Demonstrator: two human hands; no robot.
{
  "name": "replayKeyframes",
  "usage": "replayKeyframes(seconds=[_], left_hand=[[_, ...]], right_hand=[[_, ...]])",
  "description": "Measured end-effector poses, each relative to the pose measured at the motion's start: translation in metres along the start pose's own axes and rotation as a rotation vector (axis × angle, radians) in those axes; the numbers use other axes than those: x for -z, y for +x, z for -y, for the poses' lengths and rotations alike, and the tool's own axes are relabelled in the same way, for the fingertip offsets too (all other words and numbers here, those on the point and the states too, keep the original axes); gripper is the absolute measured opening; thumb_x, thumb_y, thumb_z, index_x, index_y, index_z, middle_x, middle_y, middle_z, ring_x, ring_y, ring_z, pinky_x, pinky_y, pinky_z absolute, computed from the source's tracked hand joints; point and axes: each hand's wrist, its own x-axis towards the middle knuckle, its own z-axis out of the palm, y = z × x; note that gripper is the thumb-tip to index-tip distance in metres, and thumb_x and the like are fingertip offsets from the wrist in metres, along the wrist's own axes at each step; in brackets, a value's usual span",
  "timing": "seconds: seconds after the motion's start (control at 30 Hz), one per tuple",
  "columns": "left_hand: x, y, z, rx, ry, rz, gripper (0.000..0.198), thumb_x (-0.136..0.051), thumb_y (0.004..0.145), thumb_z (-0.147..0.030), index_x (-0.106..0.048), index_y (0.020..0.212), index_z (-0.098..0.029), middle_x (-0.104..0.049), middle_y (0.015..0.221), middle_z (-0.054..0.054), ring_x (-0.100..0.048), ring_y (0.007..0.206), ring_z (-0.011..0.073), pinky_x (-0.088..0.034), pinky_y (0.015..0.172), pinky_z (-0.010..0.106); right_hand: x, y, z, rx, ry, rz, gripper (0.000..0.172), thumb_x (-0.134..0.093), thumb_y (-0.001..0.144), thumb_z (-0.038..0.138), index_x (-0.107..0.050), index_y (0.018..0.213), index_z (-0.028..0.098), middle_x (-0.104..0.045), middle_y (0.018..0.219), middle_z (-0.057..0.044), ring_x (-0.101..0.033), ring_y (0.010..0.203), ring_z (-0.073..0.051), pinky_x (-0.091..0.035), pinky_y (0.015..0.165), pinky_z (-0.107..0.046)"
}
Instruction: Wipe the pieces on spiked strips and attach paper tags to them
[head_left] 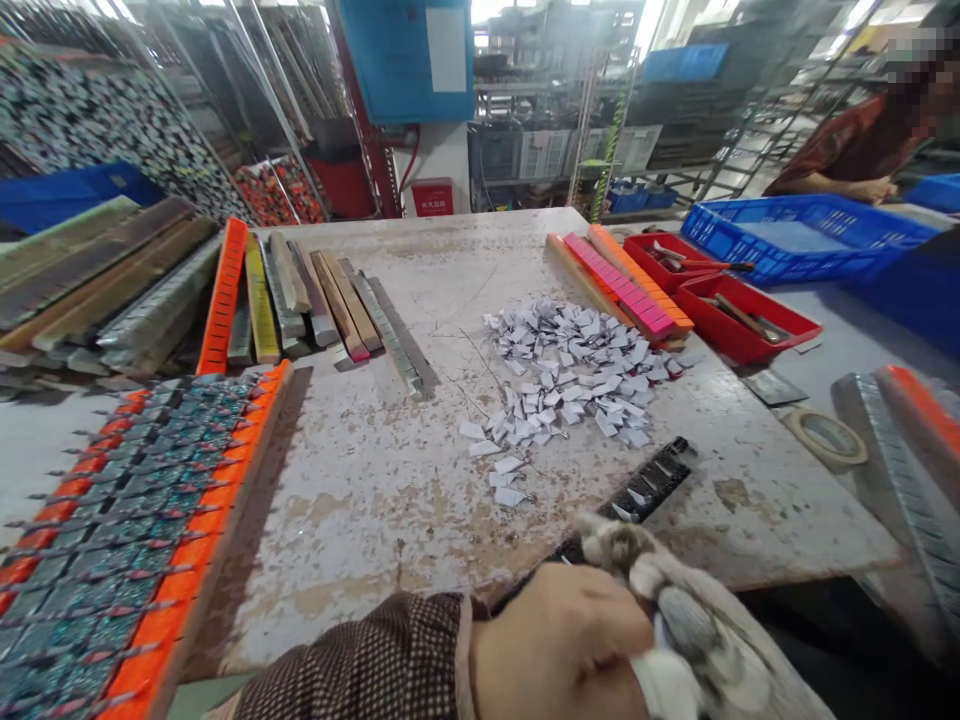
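Observation:
My left hand (566,635), bare with a brown checked sleeve, has its fingers curled closed at the table's front edge. Beside and touching it is my right hand (694,610), in a worn whitish glove, its fingers bent inward. What either hand grips is hidden between them. Under and just beyond the hands lies a dark slotted bar (651,478), set at a slant, with a few white slips on it. Further off on the table is a loose heap of small white flat pieces (577,360), with several strays nearer me.
A board with orange edges (225,500) carries rows of thin sticks at left. Slotted wooden bars (124,280) are stacked behind it. Pink and orange bars (619,285), red trays (750,320), a blue crate (802,235) and a tape roll (825,437) are at right. Another person (862,150) sits beyond.

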Motion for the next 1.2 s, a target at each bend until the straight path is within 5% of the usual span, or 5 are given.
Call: replayKeyframes(seconds=[0.1,0.27,0.53,0.83,1.2], left_hand=[[-0.008,0.000,0.001,-0.049,-0.023,0.012,0.041,-0.043,0.102,-0.041,-0.034,0.067,-0.024,-0.045,0.060,-0.002,-0.047,0.060,0.0141,-0.040,0.060,0.026],[-0.005,-0.003,0.008,0.310,0.215,-0.285,0.049,-0.058,0.098,-0.042,-0.032,0.062,-0.021,-0.042,0.058,-0.004,-0.040,0.055,0.0110,-0.028,0.053,0.025],[-0.008,-0.008,0.015,0.090,0.334,-0.084,0.040,-0.041,0.106,-0.038,-0.041,0.070,-0.021,-0.056,0.068,0.001,-0.050,0.064,0.0140,-0.040,0.063,0.027],[0.076,0.000,0.074,0.750,1.062,-0.005,0.016,-0.055,0.095,-0.014,-0.058,0.110,-0.016,-0.066,0.112,0.013,-0.061,0.109,0.0291,-0.049,0.090,0.039],[0.087,0.003,0.087,0.804,0.947,0.042,0.013,-0.052,0.095,-0.016,-0.056,0.108,-0.019,-0.064,0.115,0.011,-0.065,0.104,0.0271,-0.050,0.083,0.036]], right_hand=[[0.009,-0.014,0.000,-0.009,0.009,-0.030,0.034,-0.063,0.099,0.041,-0.063,0.127,0.022,-0.064,0.130,-0.009,-0.065,0.109,-0.022,-0.059,0.092,-0.042],[0.010,-0.012,-0.002,0.018,-0.006,-0.118,0.028,-0.068,0.093,0.037,-0.065,0.120,0.031,-0.067,0.127,-0.006,-0.067,0.116,-0.030,-0.064,0.086,-0.039],[-0.016,0.015,-0.002,0.077,0.000,-0.008,0.033,-0.049,0.096,0.025,-0.058,0.127,0.035,-0.074,0.107,-0.006,-0.076,0.095,-0.029,-0.068,0.067,-0.037],[0.060,0.055,-0.052,0.167,-0.474,-0.197,0.014,-0.052,0.098,0.030,-0.065,0.099,0.026,-0.068,0.119,-0.011,-0.063,0.122,-0.030,-0.061,0.093,-0.048],[0.050,0.083,-0.065,0.406,-1.052,0.076,0.013,-0.051,0.097,0.017,-0.064,0.093,0.016,-0.066,0.117,-0.018,-0.055,0.131,-0.036,-0.050,0.105,-0.056]])
